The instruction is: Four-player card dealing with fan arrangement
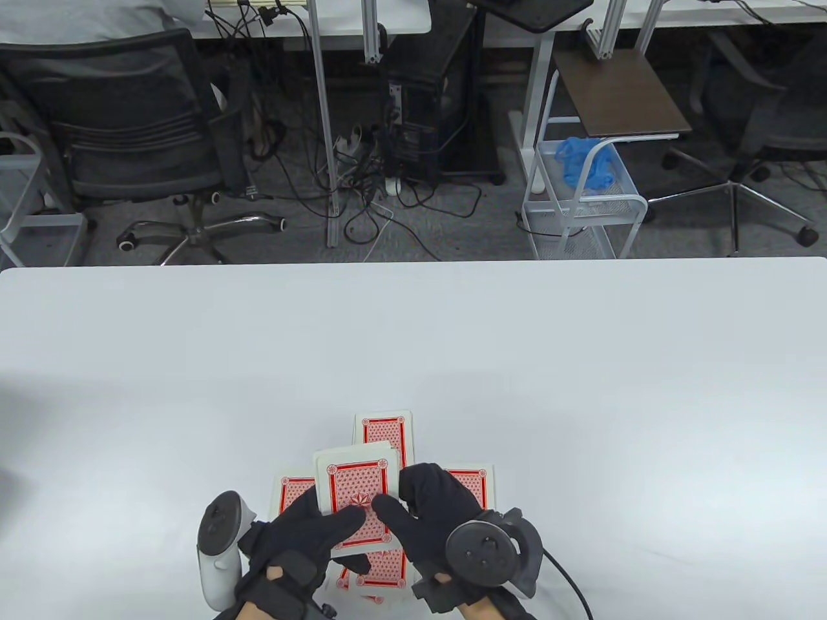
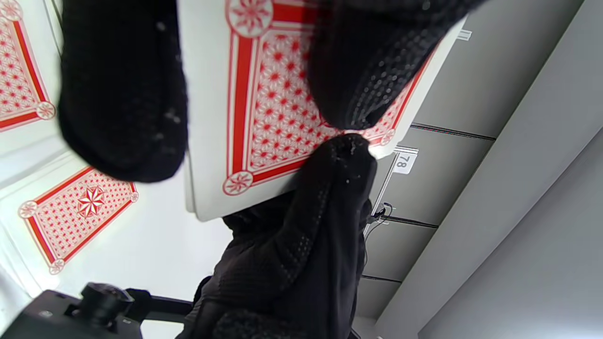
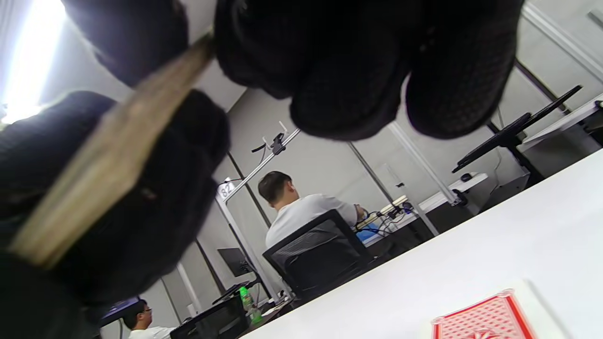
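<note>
A deck of red-backed cards (image 1: 357, 494) is held just above the table near its front edge. My left hand (image 1: 310, 529) grips the deck from the left, thumb across its back. My right hand (image 1: 420, 516) pinches its right side, thumb on the top card and fingers past the right edge. In the left wrist view the deck (image 2: 278, 94) fills the top, between black fingers (image 2: 122, 94). The right wrist view shows the deck's edge (image 3: 108, 155) between fingers. Face-down cards lie around the hands: far (image 1: 386, 434), left (image 1: 292, 494), right (image 1: 477, 485), near (image 1: 378, 575).
The white table (image 1: 413, 349) stretches wide beyond the cards. Past its far edge are an office chair (image 1: 129, 142), a wire cart (image 1: 581, 194) and cables on the floor. Dealt cards also show in the left wrist view (image 2: 77, 212) and the right wrist view (image 3: 485, 320).
</note>
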